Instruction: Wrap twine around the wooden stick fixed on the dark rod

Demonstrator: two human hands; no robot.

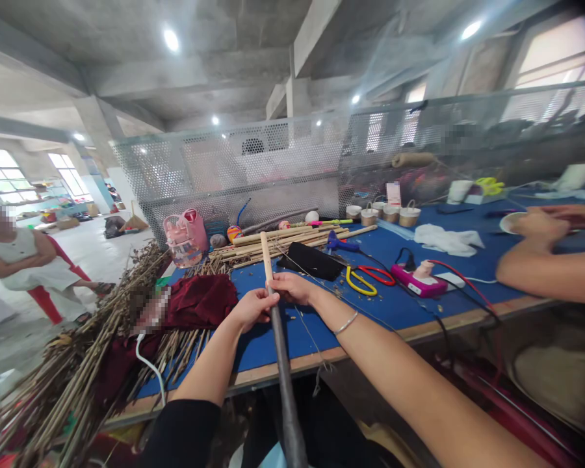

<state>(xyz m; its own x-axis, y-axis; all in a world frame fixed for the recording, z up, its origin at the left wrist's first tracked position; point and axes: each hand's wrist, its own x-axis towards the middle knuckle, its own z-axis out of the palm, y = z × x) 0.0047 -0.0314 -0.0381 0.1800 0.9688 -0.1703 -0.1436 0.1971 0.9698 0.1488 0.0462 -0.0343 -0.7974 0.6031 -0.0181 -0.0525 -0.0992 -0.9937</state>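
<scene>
With the rod (281, 354) slanting across the near edge of the worktop (329, 344), my left grip (254, 308) and right grip (292, 288) both pinch it where pale end (266, 253) meets dark length, so I judge this is work on that join, calling next for steady fingertips.

The person's 2 arms reach forward and converge, the left forearm (208, 365) rising from lower left, the right forearm (385, 367) slanting in from lower right. The left grip (251, 309) and right grip (294, 287) sit close together, fingers curled inward, the right slightly farther forward.
</scene>
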